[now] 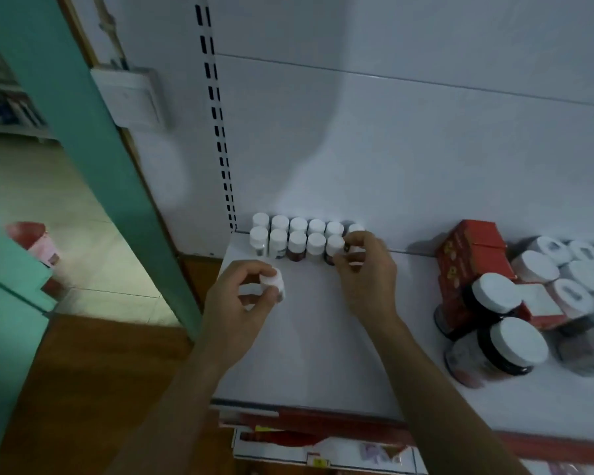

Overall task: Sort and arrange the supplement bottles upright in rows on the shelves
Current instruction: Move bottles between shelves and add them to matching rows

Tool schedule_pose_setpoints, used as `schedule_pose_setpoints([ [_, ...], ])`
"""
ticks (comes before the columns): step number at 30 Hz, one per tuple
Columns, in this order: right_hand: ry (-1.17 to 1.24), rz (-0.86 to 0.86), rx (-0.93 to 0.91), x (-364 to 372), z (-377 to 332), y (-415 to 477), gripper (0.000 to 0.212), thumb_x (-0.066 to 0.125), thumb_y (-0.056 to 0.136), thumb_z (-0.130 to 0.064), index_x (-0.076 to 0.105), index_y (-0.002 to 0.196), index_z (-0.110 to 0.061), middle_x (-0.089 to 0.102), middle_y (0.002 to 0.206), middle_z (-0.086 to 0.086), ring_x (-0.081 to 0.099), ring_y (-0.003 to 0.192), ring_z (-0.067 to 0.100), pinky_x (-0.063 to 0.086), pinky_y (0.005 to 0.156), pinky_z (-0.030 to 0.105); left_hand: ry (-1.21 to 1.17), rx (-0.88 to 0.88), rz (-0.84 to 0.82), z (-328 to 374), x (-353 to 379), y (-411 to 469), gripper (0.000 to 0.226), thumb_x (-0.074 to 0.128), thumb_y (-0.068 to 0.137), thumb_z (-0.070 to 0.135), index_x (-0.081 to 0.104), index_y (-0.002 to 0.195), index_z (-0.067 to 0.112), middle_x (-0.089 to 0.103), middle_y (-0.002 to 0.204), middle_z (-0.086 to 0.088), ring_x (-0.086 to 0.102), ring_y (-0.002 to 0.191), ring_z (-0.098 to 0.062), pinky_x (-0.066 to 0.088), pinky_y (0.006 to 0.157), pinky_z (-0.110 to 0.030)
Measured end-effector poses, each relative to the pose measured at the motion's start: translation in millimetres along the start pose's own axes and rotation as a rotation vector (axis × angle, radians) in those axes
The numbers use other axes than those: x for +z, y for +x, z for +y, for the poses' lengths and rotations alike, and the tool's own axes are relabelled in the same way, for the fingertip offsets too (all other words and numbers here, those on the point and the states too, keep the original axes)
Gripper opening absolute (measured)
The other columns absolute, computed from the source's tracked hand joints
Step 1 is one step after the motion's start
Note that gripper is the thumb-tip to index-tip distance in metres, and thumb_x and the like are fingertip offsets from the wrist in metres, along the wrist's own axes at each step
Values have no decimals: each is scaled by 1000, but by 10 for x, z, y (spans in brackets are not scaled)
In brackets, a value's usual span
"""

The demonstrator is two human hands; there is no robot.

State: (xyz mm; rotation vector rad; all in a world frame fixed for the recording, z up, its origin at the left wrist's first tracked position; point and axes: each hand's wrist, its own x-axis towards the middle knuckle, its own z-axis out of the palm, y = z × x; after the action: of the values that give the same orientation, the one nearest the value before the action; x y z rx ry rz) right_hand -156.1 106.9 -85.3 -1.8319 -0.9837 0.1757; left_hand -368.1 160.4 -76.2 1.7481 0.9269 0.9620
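Observation:
Small white-capped supplement bottles (297,236) stand upright in two rows at the back left of the white shelf (316,337). My right hand (367,272) is closed on a small bottle (354,250) at the right end of the front row, touching its neighbour. My left hand (237,299) holds another small white-capped bottle (277,284) tilted above the shelf, left of the right hand and in front of the rows.
Larger dark jars with white lids (504,344) lie and stand in a heap at the right, beside red boxes (470,248). The shelf's front edge carries a red price strip (323,419). A teal door frame (83,132) and wooden floor are at the left.

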Motion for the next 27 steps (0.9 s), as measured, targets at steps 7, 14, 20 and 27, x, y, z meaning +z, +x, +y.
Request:
schedule_pose_setpoints([
  [7,-38,-252,-89,-248,-159,-501,30,83,80,-34,59,98,-33,65,97,-20,62,87,10,49,66,21,-175,-48,-285,222,285,288,20,77,86,6,67,97,20,73,101,12,68,102,-5,57,76,-21],
  [14,-28,47,191,-210,260,-217,41,76,86,-15,58,120,-30,68,96,-18,64,82,2,46,71,21,135,103,-280,-104,373,380,13,71,93,19,67,103,26,66,107,16,62,105,-5,52,85,-25],
  [20,-179,89,186,39,315,35,24,70,89,-29,62,111,-25,61,93,-14,56,105,20,47,85,36,585,287,-293,-389,393,395,22,61,87,33,65,108,28,51,118,10,47,116,-14,41,92,-34],
  [27,-257,100,118,53,362,-2,30,76,83,-32,67,111,-23,66,95,-6,56,96,20,47,79,36,679,319,-287,-430,417,354,26,57,89,36,61,114,33,49,124,10,43,122,-12,30,97,-32],
])
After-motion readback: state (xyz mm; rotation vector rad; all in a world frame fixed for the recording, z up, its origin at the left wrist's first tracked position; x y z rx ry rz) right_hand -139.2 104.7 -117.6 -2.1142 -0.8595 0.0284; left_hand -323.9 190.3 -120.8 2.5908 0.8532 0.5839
